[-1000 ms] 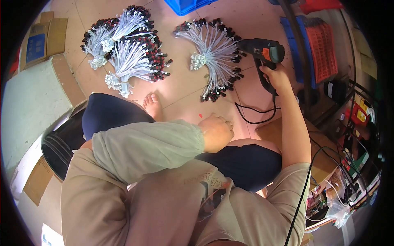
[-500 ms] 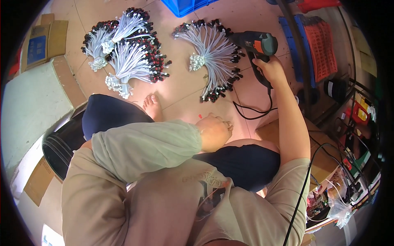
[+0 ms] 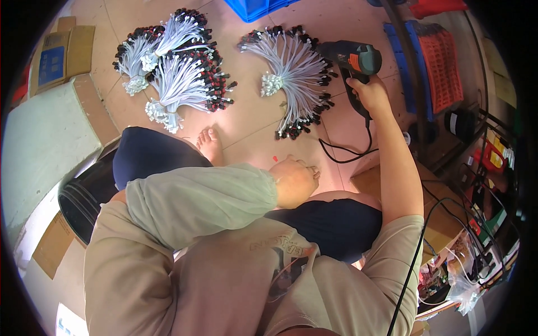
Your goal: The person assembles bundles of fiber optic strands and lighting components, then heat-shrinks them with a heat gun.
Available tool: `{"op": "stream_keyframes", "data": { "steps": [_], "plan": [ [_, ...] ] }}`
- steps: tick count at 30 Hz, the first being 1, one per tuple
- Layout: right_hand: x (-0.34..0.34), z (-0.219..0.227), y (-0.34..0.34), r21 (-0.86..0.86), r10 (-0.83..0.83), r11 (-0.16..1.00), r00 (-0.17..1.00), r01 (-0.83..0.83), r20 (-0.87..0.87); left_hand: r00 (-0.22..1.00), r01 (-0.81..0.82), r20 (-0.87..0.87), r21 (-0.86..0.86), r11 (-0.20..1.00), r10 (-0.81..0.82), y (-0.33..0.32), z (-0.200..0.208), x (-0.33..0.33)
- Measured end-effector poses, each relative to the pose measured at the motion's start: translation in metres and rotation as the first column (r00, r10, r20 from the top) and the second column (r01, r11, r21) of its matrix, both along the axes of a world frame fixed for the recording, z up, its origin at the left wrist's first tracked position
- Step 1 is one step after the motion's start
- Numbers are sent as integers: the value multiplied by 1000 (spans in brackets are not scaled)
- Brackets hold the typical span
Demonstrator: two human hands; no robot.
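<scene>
My right hand (image 3: 368,94) is closed around the grip of a dark heat gun (image 3: 358,57) with an orange patch. Its nozzle points left, at the black ends of a fanned bundle of white cables (image 3: 302,75) on the floor. White connectors are gathered at that bundle's left side. To the left lie more bundles of white cables (image 3: 180,81) with black and red ends, heaped together. My left hand (image 3: 294,182), below a pale sleeve, rests low in front of my body by my right knee, away from the cables; its fingers are not clearly made out.
The heat gun's black cord (image 3: 350,161) loops on the tiled floor (image 3: 246,131). A blue crate (image 3: 258,8) stands at the far edge, and blue and red baskets (image 3: 440,67) at the right. Cardboard boxes (image 3: 78,53) stand at left; a cluttered shelf (image 3: 476,246) is at right.
The whole view has shifted very slightly. My right hand keeps the heat gun at nearly the same place over the fanned cables, and my left hand stays put.
</scene>
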State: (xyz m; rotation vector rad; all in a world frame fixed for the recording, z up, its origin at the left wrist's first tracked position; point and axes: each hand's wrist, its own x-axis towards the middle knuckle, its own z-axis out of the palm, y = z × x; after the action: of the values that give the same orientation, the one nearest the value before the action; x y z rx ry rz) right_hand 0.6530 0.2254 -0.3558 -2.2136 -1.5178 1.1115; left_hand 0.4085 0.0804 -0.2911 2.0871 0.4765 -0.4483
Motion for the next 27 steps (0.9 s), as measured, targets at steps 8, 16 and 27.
{"op": "stream_keyframes", "data": {
  "steps": [8,16,27],
  "plan": [
    [8,-1,-2,-58,21,998,998,-24,-54,1000,2,-17,0,1000,-2,1,2,1],
    [31,2,-18,-47,-25,999,999,23,-33,1000,14,3,-10,1000,-14,2,-1,2],
    [39,10,-33,-108,48,993,994,-37,99,999,43,0,-16,999,-43,1,-3,3]
  ]
}}
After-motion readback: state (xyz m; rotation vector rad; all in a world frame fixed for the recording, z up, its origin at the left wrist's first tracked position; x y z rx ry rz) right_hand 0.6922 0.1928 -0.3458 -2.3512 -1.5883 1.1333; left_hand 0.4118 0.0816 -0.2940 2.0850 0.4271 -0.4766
